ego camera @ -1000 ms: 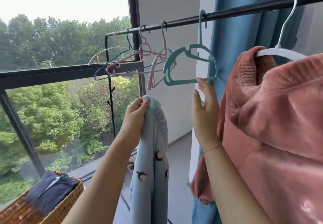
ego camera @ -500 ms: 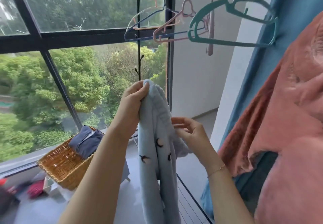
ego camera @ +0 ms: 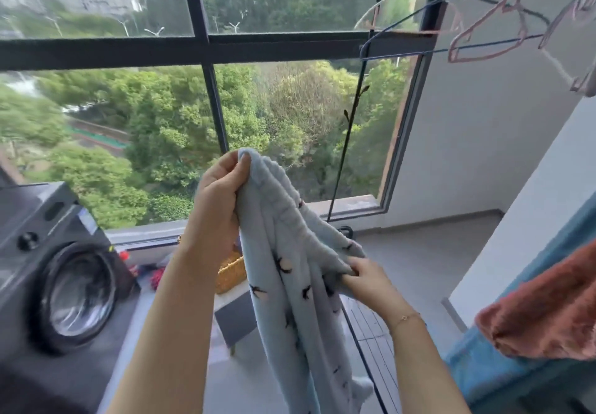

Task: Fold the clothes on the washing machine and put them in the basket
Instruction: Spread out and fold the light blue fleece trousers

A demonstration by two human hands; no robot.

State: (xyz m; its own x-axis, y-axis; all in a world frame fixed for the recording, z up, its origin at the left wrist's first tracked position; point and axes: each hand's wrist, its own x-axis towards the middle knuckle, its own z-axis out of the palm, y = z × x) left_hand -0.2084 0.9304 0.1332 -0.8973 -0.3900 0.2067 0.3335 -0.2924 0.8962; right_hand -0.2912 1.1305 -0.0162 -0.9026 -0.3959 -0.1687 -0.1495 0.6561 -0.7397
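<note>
Both hands hold the pale blue garment [ego camera: 290, 284] (bird-printed): left hand [ego camera: 219, 200] pinches its top, right hand [ego camera: 364, 279] grips a fold at 4 o'clock.

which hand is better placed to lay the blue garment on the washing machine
Left, likely. The left hand grips the blue garment at its top, nearer the washing machine; the right hand pinches lower.
</note>
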